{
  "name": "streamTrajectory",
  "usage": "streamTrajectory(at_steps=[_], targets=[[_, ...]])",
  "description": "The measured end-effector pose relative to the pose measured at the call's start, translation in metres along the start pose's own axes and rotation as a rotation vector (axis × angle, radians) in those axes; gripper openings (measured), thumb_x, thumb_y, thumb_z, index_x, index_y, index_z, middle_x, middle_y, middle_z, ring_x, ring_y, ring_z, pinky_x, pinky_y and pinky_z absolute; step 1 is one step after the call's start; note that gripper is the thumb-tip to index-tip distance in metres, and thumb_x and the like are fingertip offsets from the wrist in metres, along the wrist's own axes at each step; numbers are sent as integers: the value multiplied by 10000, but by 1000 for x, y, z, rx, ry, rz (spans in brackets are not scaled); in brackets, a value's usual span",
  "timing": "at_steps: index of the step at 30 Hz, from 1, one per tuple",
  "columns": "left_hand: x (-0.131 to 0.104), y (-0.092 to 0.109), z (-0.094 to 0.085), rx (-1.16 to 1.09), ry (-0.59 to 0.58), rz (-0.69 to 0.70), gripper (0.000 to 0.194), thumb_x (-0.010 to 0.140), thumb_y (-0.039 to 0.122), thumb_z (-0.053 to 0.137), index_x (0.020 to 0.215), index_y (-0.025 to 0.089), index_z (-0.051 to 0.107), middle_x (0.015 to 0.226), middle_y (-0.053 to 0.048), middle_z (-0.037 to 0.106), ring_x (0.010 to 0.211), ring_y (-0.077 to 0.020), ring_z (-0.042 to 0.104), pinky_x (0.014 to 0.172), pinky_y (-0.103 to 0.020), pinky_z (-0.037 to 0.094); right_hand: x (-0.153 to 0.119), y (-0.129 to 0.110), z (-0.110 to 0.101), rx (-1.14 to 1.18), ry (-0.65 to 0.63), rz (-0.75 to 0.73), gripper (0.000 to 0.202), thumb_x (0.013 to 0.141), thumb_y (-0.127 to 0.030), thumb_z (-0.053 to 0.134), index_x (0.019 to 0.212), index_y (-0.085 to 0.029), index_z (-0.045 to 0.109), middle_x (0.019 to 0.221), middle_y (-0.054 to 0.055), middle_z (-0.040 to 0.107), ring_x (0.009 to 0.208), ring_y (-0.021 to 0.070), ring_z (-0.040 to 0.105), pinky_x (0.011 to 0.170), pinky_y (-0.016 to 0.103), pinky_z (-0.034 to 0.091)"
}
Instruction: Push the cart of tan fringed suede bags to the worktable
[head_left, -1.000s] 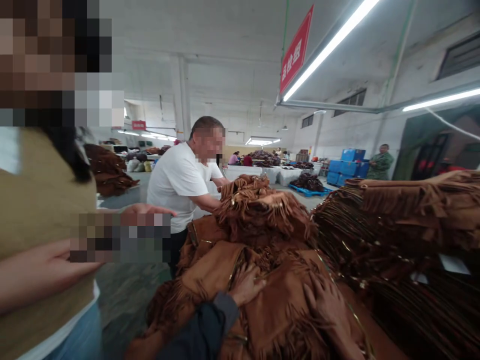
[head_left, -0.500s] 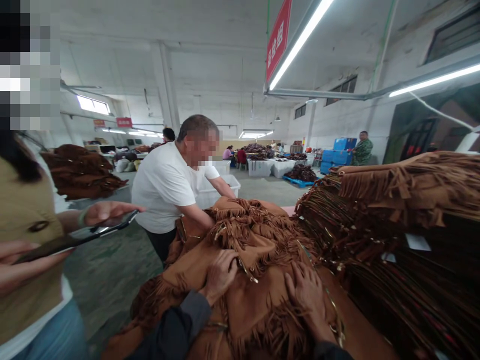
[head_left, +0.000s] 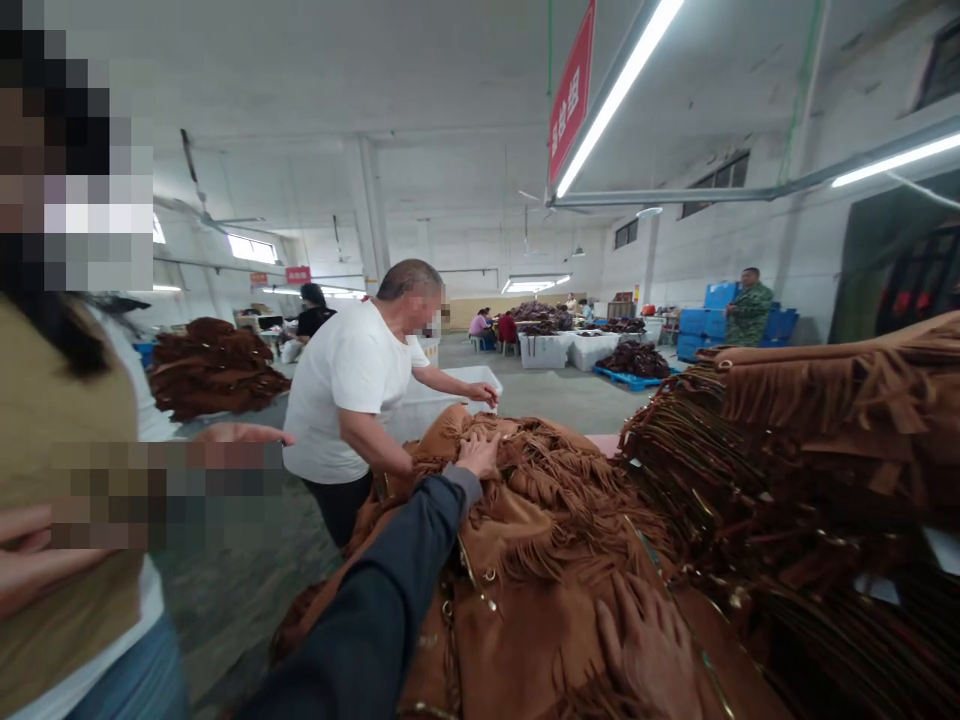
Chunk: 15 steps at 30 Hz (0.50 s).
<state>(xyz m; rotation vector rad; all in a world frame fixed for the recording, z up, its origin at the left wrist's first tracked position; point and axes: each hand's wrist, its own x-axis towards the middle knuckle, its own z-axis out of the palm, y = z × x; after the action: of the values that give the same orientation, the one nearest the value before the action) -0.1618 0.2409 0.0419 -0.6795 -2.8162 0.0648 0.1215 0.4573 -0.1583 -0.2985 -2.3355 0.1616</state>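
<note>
A heap of brown suede-like fringed bags (head_left: 517,560), with gold zips and metal rings, fills the space before me. My left hand (head_left: 480,456) is stretched out to the far top of the heap. Its fingers are spread over the fringe and touch it. Nearer to me, on the right, my right hand (head_left: 649,645) lies flat on a bag's smooth brown face, fingers apart. A gold zip edge runs just right of that hand.
A tall stack of fringed bags (head_left: 810,480) rises on my right. Across the heap a person in a white T-shirt (head_left: 352,385) leans in, beside a white bin (head_left: 450,390). Close on my left stands a person in a tan vest (head_left: 67,450). Another brown pile (head_left: 210,370) lies behind.
My left hand has moved forward from the middle of the heap to its far top. My right hand still rests flat. The person in white has raised one hand over the bin's edge.
</note>
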Motion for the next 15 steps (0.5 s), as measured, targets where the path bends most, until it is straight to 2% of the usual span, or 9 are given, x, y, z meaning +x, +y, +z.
streamTrajectory(at_steps=[3, 6, 9, 13, 15], targets=[[-29, -11, 32, -71, 53, -18, 757, 768, 303, 660, 1474, 218, 399, 1382, -193, 537, 1351, -384, 395, 1054, -570, 372, -1, -4, -8, 12, -5, 4, 441, 905, -436, 482, 1270, -261, 656, 1313, 121, 635, 1222, 344, 553, 1025, 506, 417], [-67, -24, 53, -168, 137, -59, 668, 806, 247, 608, 1453, 232, 442, 1320, -132, 598, 1303, -296, 460, 1042, -425, 433, -1, -5, -14, 13, -9, 16, 428, 899, -412, 489, 1263, -272, 664, 1299, 126, 638, 1205, 358, 566, 1010, 518, 433], [-95, -46, 64, -274, 239, -166, 575, 814, 186, 581, 1385, 221, 528, 1268, -105, 644, 1236, -244, 542, 1020, -335, 463, -2, -6, -17, 11, -14, 19, 383, 888, -403, 530, 1226, -305, 682, 1262, 114, 658, 1155, 354, 593, 968, 513, 466], [-107, -76, 75, -413, 356, -353, 361, 856, 251, 570, 1192, 159, 666, 1128, -145, 711, 1101, -268, 659, 952, -339, 513, -3, -12, -25, 7, -21, 16, 371, 924, -442, 588, 1257, -280, 622, 1343, 96, 598, 1190, 282, 569, 1011, 496, 470], [-107, -87, 78, -483, 416, -402, 337, 873, 331, 579, 1136, 154, 693, 1106, -156, 731, 1084, -284, 681, 943, -350, 528, -4, -17, -30, 5, -14, 28, 397, 943, -451, 592, 1281, -244, 581, 1375, 95, 559, 1202, 258, 556, 1024, 504, 475]])
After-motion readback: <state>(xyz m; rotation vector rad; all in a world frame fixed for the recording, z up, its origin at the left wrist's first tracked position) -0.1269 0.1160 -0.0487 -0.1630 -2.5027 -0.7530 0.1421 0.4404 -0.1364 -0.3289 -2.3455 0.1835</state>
